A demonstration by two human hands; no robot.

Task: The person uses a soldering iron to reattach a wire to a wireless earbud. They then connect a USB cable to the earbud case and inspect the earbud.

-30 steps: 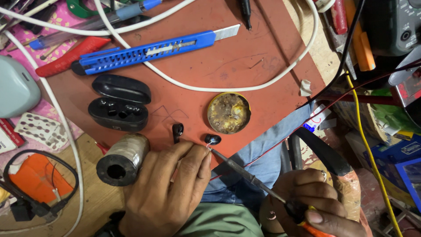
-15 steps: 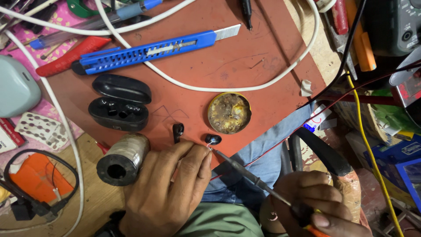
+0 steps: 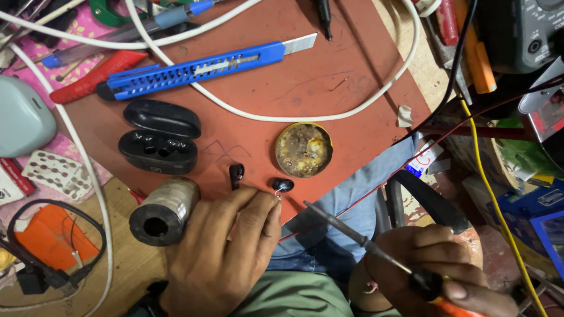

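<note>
My left hand (image 3: pixel 226 258) pinched a fine wire by the tiny, fragile earbud (image 3: pixel 282 185); right hand (image 3: pixel 437 276) clenched the soldering iron (image 3: pixel 358 239).

two earbuds (image 3: pixel 236 175), one charging case (image 3: pixel 157 144)

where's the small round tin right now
In the head view, the round brass-coloured tin sits mid-mat on the red mat, just above the small black earbud piece.
</note>
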